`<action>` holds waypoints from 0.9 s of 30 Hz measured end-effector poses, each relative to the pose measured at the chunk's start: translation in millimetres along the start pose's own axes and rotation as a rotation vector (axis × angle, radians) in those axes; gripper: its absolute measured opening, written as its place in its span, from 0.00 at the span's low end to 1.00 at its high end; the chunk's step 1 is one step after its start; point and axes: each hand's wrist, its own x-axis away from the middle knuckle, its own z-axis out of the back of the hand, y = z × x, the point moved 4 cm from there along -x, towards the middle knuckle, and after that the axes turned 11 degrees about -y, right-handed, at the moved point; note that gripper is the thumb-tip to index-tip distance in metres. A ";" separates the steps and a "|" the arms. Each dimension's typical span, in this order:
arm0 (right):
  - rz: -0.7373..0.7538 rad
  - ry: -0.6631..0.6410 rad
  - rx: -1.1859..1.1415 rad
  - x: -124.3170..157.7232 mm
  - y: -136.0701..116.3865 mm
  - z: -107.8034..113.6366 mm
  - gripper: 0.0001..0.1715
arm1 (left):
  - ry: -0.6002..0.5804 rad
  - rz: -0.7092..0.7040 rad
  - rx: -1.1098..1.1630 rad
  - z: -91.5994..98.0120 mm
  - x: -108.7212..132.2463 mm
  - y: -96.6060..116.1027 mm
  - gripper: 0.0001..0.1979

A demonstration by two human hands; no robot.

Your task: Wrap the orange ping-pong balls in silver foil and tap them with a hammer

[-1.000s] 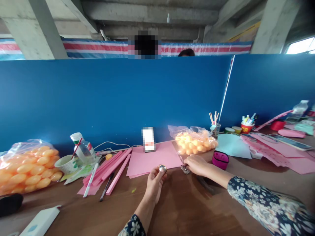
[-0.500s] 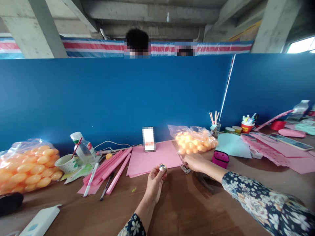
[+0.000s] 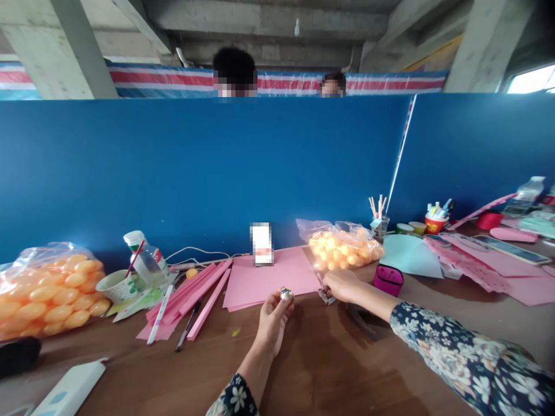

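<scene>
My left hand [image 3: 274, 318] is closed in a pinch on a small shiny silver-and-gold round piece [image 3: 287, 294], held above the table's near-middle. To its right, my right hand [image 3: 340, 285] reaches down with the fingers curled together. Beneath those fingertips lies a small metallic-looking item [image 3: 326, 299], too small to name. Whether the fingers grip it is hidden. Pink paper sheets [image 3: 269, 280] lie just beyond both hands. A clear bag of orange balls [image 3: 342, 248] rests behind my right hand, and a magenta pouch [image 3: 388, 281] stands beside its wrist.
Left of the hands are pink strips [image 3: 208, 297], pens, a paper cup [image 3: 116, 288], a plastic bottle [image 3: 147, 260] and another bag of orange balls [image 3: 56, 294]. A phone [image 3: 262, 244] leans at the blue partition [image 3: 217, 162]. Roll-like dark tape [image 3: 364, 320] lies under my right forearm.
Both hands stay nearly where they were, the left still pinching the shiny piece. Beyond the partition, one person's head has shifted slightly left and another's has risen.
</scene>
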 end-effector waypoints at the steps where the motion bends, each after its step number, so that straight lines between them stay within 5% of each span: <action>1: -0.001 0.000 0.002 -0.1 -1.0 0.3 0.08 | -0.001 -0.001 0.000 0.3 0.1 -0.1 0.14; 15: 0.016 0.005 0.014 4.2 -3.1 4.4 0.09 | 0.063 -0.010 0.011 -0.8 -0.7 -0.3 0.18; 27: 0.034 0.033 -0.058 12.3 -3.1 7.6 0.08 | -0.012 -0.007 0.002 0.1 0.2 -0.4 0.14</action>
